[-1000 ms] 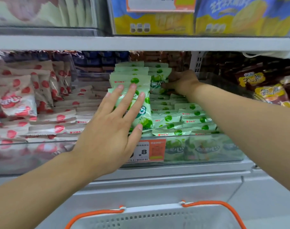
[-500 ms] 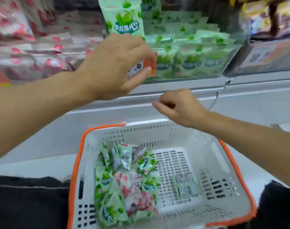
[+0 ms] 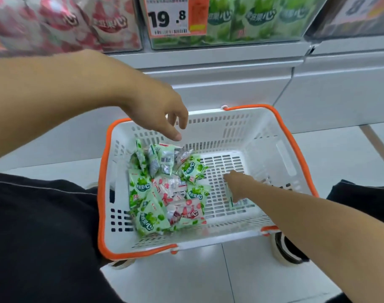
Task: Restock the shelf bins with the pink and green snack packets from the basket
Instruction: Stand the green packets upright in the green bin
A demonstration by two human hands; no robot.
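Head view: white perforated plastic basket with orange rim and handles (image 3: pixel 280 149) sits on the pale tiled floor (image 3: pixel 252 276) below the shelf, between the person's black-clad knees. Inside it, on the left half, a loose heap of green snack packets (image 3: pixel 146 206) and pink snack packets (image 3: pixel 178 200), mixed and overlapping, some lying flat, some tilted on edge against the left wall; several show barcode backs. Right half of the basket floor is mostly bare slotted plastic, apart from a single flat green-and-white packet (image 3: pixel 241 203) lying alone near the right side. Right hand (image 3: pixel 237 184) reaches down into the basket and lies on that lone packet, fingers (image 3: pixel 234 196) pointing down onto it; cannot tell whether they are pinching it or just touching. Left hand (image 3: pixel 165 114) hovers above the basket's far left corner, over the heap, fingers loosely bent and released, holding nothing, not touching any packet. Above, clear plastic shelf bin at centre (image 3: pixel 230 43) is full of upright green packets behind its front wall, with an orange-and-white price tag (image 3: pixel 175 17) reading 19.8 clipped on. Clear shelf bin at left (image 3: pixel 121 48) holds pink packets, blurred. Another bin at far right with a price label (image 3: pixel 366 9), contents not readable.
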